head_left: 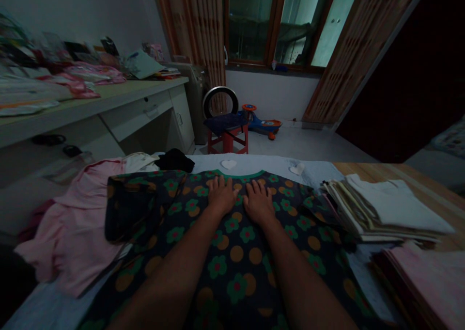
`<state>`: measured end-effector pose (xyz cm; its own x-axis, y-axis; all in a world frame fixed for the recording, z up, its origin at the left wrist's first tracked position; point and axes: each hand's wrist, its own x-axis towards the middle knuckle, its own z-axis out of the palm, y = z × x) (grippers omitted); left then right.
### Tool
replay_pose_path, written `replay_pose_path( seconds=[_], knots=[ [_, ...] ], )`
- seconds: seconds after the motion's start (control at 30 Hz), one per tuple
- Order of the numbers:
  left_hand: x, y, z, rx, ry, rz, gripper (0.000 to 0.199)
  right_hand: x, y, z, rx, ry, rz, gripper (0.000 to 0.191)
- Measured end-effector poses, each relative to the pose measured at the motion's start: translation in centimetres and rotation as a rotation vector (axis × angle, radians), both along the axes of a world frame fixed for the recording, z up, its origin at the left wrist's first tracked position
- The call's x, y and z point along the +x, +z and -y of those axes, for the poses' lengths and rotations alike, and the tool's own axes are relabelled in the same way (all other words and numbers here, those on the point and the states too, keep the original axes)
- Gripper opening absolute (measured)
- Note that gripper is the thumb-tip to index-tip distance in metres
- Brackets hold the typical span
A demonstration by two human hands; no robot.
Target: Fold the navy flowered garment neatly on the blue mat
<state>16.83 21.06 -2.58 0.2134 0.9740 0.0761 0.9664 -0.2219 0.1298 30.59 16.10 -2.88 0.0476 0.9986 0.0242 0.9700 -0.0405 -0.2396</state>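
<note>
A dark garment (236, 253) printed with green flowers and mustard dots lies spread out, its green-trimmed neckline at the far side. On its upper part, left of centre, my left hand (222, 194) rests flat with the fingers spread. Just to the right, my right hand (259, 201) also lies flat on the cloth, fingers apart. A gap separates the two hands, and neither holds anything. The garment's left sleeve (131, 206) sits partly folded near a pink garment (78, 223).
Folded clothes (395, 204) are stacked at the right, with a pink-topped pile (432, 276) nearer. A black cloth (176, 160) lies at the far left edge. Beyond stand a red stool (228, 141) and a blue ride-on toy (259, 122). A cluttered desk (141, 93) is at left.
</note>
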Motion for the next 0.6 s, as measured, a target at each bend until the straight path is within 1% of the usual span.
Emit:
replay_pose_path(
  seconds=[0.1,0.2,0.27,0.37,0.43,0.5,0.53,0.6],
  knots=[
    [-0.2,-0.6,-0.2,-0.053,0.024,0.016,0.067,0.4,0.2,-0.1,0.003,0.009,-0.014,0.054],
    [-0.7,-0.8,-0.5,-0.084,0.054,0.04,0.072,1.0,0.3,-0.2,0.012,0.03,-0.032,0.051],
    [-0.8,-0.9,-0.5,-0.072,0.067,0.047,0.072,1.5,0.3,-0.4,0.019,0.045,-0.037,0.05],
    [-0.5,-0.7,-0.3,0.006,0.069,0.037,0.066,2.2,0.1,-0.8,0.034,0.051,-0.047,0.049],
    [0.0,-0.2,0.0,0.082,0.025,0.032,0.054,2.5,0.0,-1.1,0.063,0.049,-0.057,0.046],
    [0.4,0.3,0.2,0.146,-0.074,0.046,0.039,2.6,-0.1,-1.3,0.102,0.068,-0.068,0.041],
    [0.6,0.5,0.3,0.154,-0.138,0.059,0.034,2.6,-0.1,-1.3,0.121,0.085,-0.073,0.039],
    [0.8,0.7,0.4,0.12,-0.253,0.085,0.029,2.5,-0.1,-1.5,0.14,0.118,-0.084,0.038]
  ],
)
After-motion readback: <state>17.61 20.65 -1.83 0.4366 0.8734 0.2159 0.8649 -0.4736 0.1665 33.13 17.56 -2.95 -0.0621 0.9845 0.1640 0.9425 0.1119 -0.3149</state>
